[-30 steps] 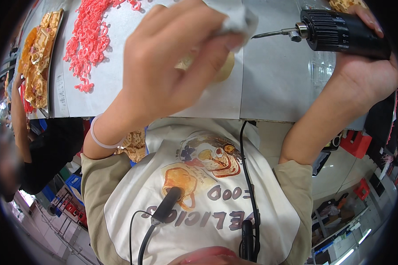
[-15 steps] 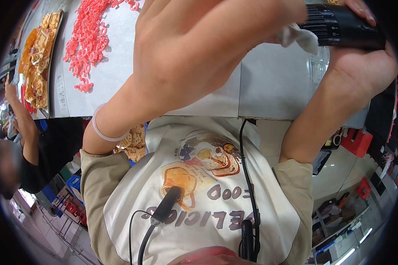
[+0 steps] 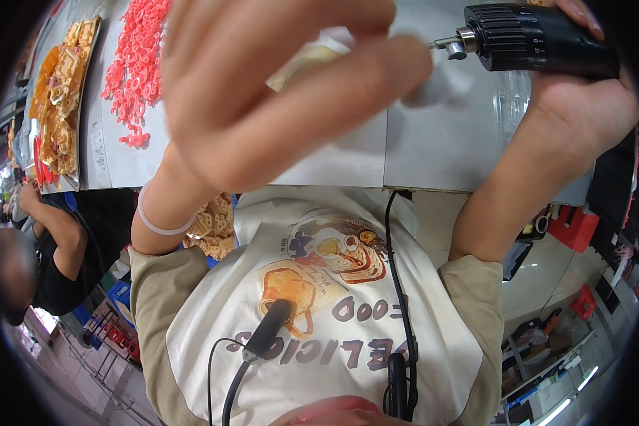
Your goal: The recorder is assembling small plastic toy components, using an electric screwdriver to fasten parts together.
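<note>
At the upper right my right hand (image 3: pixel 582 106) is wrapped around a black electric screwdriver (image 3: pixel 543 41) with a ridged, marked collar. The screwdriver lies nearly level, and its metal tip (image 3: pixel 456 47) points left. Left of that tip is my left hand (image 3: pixel 284 106), smeared by motion, with a fingertip close to the bit or touching it. A blurred whitish, soft-looking piece (image 3: pixel 444 85) shows just below this fingertip. Something pale (image 3: pixel 309 60) appears between the left fingers; what it is, and whether it is held, I cannot make out.
A heap of pink-red plastic pieces (image 3: pixel 136 64) lies on the white-grey tabletop (image 3: pixel 433 149). At the far left stands a tray of cream and orange pieces (image 3: pixel 67 92). More cream pieces (image 3: pixel 216 224) sit below the table edge. Another person's arm (image 3: pixel 57 231) is at the left.
My left hand has moved left, away from the screwdriver's collar, uncovering its metal tip. The whitish piece has shifted left too. My right hand and the screwdriver have stayed nearly in place.
</note>
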Motion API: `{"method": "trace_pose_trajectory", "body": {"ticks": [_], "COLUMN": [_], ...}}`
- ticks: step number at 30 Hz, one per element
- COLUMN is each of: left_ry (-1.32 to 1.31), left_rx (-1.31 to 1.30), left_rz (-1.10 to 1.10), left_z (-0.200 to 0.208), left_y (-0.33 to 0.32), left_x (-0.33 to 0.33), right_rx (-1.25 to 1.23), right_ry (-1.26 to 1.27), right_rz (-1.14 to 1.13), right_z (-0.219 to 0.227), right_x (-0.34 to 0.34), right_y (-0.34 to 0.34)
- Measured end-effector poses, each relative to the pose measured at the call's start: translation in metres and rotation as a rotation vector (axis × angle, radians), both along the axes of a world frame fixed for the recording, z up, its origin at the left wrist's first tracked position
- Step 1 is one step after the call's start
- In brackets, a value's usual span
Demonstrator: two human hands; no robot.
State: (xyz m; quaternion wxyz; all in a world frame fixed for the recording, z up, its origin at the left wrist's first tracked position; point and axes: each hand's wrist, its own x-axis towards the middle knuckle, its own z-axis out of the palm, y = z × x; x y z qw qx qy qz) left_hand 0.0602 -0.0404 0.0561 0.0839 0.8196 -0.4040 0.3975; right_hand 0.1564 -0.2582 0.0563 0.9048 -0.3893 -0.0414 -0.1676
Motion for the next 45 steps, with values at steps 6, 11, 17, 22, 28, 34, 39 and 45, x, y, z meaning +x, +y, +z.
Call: {"method": "trace_pose_trajectory", "body": {"ticks": [6, 11, 17, 22, 28, 34, 39, 45], "left_ry": [0.061, 0.121, 0.105, 0.300, 0.568, 0.977, 1.084, 1.390], "left_rx": [0.079, 0.131, -0.122, -0.497, -0.460, -0.715, -0.727, -0.957], "left_rz": [0.033, 0.032, 0.048, 0.207, 0.170, 0.143, 0.111, 0.140], "left_z": [0.004, 0.004, -0.010, -0.003, 0.005, 0.003, 0.005, 0.005], "left_y": [-0.013, -0.021, 0.009, -0.001, -0.007, -0.005, -0.004, -0.008], "left_x": [0.001, 0.001, 0.001, 0.003, -0.006, -0.011, -0.010, -0.011], "right_rx": [-0.010, -0.019, -0.018, -0.024, -0.030, -0.040, -0.046, -0.056], "right_ry": [-0.010, 0.005, 0.011, 0.012, 0.013, 0.016, 0.019, 0.024], "right_rz": [0.010, -0.007, -0.013, -0.017, -0.019, -0.025, -0.029, -0.036], "right_z": [0.009, 0.004, -0.001, 0.001, 0.003, 0.002, 0.002, 0.002], "right_x": [-0.011, -0.006, 0.000, -0.004, -0.008, -0.005, -0.006, -0.009], "right_y": [0.023, 0.011, -0.002, 0.008, 0.012, 0.010, 0.012, 0.014]}}
